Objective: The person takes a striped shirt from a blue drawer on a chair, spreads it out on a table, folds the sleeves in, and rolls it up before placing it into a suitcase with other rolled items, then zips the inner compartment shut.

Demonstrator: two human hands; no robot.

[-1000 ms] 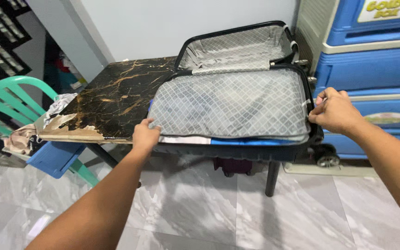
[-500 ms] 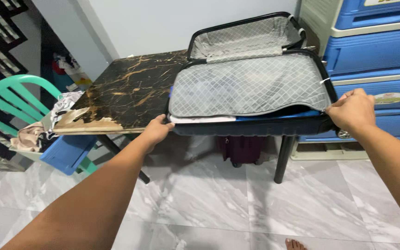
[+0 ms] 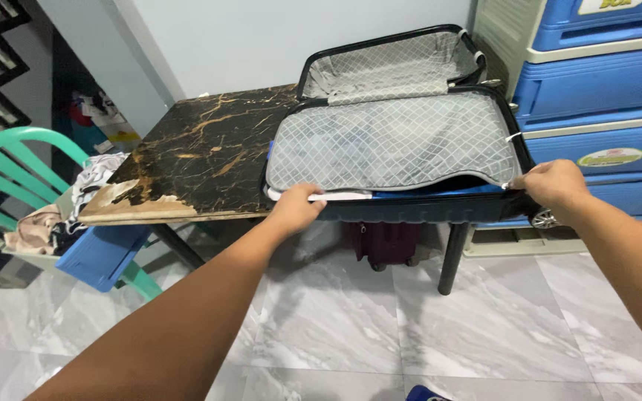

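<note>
Bright, even indoor light falls from above, soft glare streaks the glossy floor (image 3: 336, 319), shadows gather beneath the desk (image 3: 195, 148), and wide-angle distortion stretches the frame's edges.

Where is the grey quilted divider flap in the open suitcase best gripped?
Probably by its loose front edge, from the near side. The divider flap lies flat, its near edge lifted above the blue contents; the left hand and right hand are already there.

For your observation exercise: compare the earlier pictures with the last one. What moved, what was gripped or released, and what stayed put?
The left hand slid right along the suitcase's front edge, from its corner to the grey lining panel's rim. The right hand came down the right side to the front corner, pinching the zip pull there. The suitcase stays open on the dark marble table; nothing was released.
</note>
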